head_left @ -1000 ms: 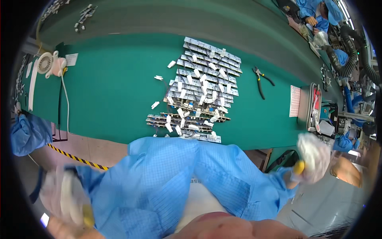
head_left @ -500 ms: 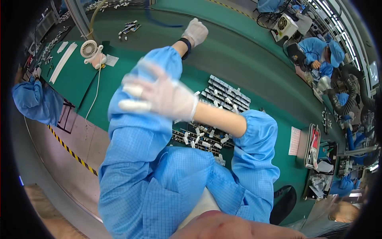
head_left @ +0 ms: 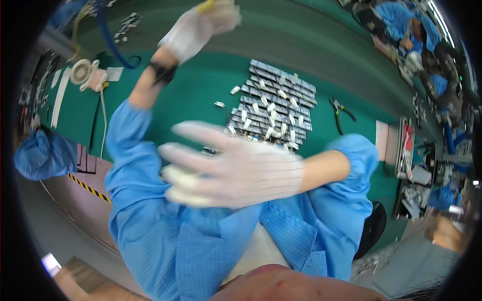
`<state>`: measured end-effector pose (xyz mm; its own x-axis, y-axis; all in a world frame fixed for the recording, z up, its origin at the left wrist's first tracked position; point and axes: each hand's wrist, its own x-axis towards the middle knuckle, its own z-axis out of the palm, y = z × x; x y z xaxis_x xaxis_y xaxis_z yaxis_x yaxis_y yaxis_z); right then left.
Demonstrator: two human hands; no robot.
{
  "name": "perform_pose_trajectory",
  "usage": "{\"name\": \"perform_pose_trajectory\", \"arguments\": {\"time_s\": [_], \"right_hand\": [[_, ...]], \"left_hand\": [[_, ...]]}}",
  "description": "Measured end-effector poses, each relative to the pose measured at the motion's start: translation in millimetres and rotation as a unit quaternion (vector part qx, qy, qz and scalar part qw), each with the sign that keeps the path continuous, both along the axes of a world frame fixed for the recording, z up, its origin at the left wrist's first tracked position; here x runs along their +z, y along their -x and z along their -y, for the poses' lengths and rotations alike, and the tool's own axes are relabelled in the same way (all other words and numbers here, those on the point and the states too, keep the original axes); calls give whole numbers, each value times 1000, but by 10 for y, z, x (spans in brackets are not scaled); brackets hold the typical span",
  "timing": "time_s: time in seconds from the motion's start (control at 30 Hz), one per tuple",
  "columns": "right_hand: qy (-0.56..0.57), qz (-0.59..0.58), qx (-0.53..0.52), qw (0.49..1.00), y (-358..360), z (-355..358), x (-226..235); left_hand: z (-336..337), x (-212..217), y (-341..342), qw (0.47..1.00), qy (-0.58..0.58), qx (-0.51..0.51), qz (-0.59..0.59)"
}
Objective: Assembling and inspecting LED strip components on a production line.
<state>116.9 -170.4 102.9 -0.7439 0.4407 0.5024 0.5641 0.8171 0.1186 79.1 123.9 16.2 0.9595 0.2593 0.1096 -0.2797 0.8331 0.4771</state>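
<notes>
My right hand (head_left: 236,170), in a thin white glove with pale covers on some fingers, reaches leftward across my front. Its fingers are apart and hold nothing. Behind it lie rows of narrow circuit board strips (head_left: 256,83) with small white connector pieces (head_left: 271,107) scattered over them; the hand hides the nearest part. My left hand (head_left: 193,32), gloved above a black wristband (head_left: 162,73), stretches to the far side. Its fingers look closed but are blurred and partly cut off by the upper edge. A small yellow piece (head_left: 205,6) shows at them; its kind is unclear.
Black-handled pliers (head_left: 337,114) lie right of the strips. A blue hose (head_left: 111,42) hangs at the upper left near a small fan (head_left: 81,72). More small parts (head_left: 129,25) lie on the dark belt. A tray (head_left: 404,145) stands at right; a co-worker's blue sleeve (head_left: 45,155) shows left.
My left hand has moved left and farther away. My right hand has come nearer, off my left sleeve, with fingers still spread. The view has shifted, showing more strips and the pliers.
</notes>
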Motion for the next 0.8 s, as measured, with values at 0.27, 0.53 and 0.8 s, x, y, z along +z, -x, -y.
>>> {"name": "perform_pose_trajectory", "arguments": {"time_s": [0.27, 0.53, 0.8], "right_hand": [[119, -144, -551, 813, -2142, 240, -1180], [234, -516, -490, 662, -2163, 145, -1019], [35, -219, -407, 886, -1600, 276, -622]], "left_hand": [[1239, -2, 714, 453, -852, 186, -186], [1170, -181, 377, 790, -519, 159, -285], [1294, -73, 312, 942, -284, 82, -159]]}}
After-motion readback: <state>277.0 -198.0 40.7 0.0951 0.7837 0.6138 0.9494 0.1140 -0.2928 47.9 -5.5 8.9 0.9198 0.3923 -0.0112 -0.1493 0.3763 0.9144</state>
